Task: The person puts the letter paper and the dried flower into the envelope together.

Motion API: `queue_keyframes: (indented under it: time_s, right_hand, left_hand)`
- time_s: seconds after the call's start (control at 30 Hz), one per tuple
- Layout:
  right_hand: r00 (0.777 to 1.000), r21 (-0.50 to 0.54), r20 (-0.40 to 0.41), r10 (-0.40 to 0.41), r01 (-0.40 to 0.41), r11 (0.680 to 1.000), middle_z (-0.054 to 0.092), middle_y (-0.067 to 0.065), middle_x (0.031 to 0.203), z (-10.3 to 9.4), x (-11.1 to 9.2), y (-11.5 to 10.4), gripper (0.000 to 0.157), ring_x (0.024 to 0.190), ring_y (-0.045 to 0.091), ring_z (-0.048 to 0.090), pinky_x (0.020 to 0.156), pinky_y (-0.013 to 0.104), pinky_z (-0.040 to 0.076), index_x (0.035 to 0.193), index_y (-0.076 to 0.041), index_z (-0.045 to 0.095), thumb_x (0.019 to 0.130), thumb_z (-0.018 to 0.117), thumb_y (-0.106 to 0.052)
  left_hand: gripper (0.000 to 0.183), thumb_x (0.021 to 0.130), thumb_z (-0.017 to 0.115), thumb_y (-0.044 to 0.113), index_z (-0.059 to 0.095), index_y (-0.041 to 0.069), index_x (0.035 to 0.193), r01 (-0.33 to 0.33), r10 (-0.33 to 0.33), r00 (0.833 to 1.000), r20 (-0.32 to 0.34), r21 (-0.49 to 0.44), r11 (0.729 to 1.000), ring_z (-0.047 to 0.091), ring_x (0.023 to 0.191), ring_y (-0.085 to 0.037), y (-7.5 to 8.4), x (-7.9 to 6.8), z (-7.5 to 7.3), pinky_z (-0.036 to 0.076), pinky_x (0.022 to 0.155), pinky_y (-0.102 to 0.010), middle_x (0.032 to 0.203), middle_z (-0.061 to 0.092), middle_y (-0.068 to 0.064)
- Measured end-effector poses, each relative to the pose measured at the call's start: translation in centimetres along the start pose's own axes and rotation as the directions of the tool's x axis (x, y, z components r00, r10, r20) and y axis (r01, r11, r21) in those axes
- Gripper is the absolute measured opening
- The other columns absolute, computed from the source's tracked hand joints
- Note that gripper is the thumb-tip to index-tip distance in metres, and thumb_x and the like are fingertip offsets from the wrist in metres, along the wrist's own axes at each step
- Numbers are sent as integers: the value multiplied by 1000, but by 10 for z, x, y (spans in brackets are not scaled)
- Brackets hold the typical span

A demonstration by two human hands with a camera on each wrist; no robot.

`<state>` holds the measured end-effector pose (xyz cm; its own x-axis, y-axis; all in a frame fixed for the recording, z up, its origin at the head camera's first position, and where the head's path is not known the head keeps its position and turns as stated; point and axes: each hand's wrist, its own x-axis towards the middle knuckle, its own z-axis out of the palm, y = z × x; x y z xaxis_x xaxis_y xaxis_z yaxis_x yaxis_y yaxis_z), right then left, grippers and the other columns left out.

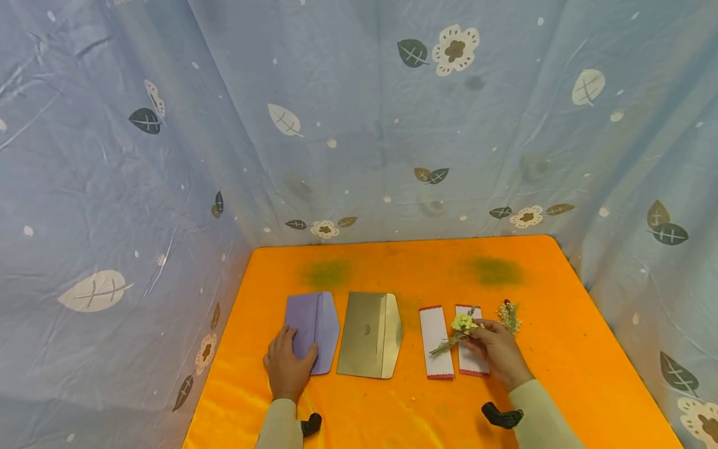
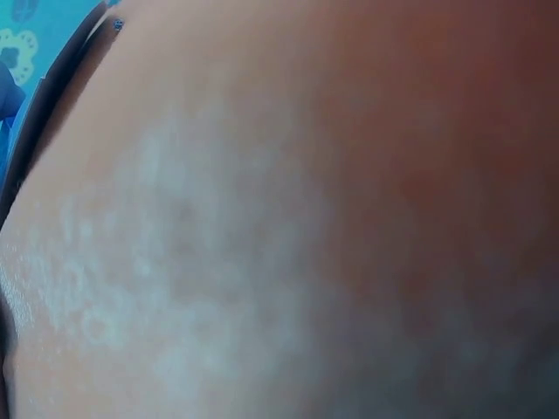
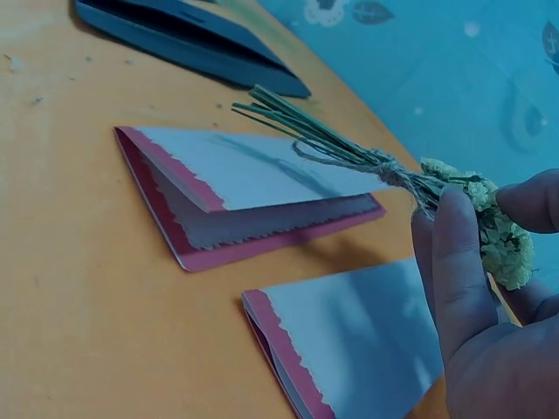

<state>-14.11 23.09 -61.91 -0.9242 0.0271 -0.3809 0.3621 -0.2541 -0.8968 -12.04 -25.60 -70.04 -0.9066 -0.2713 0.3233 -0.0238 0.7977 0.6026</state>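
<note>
My right hand [image 1: 499,352] pinches a small bouquet of dried yellow flowers [image 1: 462,322] between thumb and fingers. In the right wrist view, twine binds the bouquet's green stems [image 3: 301,127], which point away from the palm. Below it lie two white folded cards with red edges, a left card [image 1: 434,333] and a right card [image 1: 470,358] partly covered by the hand. My left hand [image 1: 288,369] rests on the lower left of a purple envelope [image 1: 303,312], thumb and fingers spread. Blurred skin [image 2: 262,218] fills most of the left wrist view.
A gold envelope [image 1: 361,333] with its flap out to the right lies between the purple one and the cards. Beyond my right hand is a second dried bouquet [image 1: 509,317] with a dark red bloom. Patterned blue curtains [image 1: 381,125] surround the orange-covered table [image 1: 392,265].
</note>
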Motion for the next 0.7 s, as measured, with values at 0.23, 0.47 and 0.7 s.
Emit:
queue_keyframes:
  time_s: [0.23,0.47,0.7]
  right_hand:
    - [1000,6,0,22,-22,1000,66,10,109,5,-1,-1,38,91,21,75,84,31,61,145,9,42,114,55,-9]
    - [999,8,14,30,-30,1000,66,10,110,10,-1,0,35,92,20,74,84,31,62,142,7,43,114,56,-8]
    - [999,3,27,36,-36,999,64,11,114,16,-2,0,35,90,17,73,85,29,61,143,7,42,114,54,-8]
  left_hand:
    - [67,91,84,44,65,8,144,8,-8,1000,7,-5,1000,44,144,-43,2,0,-1,29,105,-65,162,50,-16]
    - [67,91,84,43,66,7,144,6,-6,1000,2,-9,1000,44,144,-43,2,0,-2,29,105,-66,162,50,-17]
    - [66,90,83,43,66,7,143,1,-2,1000,-4,-5,1000,44,143,-44,2,0,-1,30,105,-66,162,50,-17]
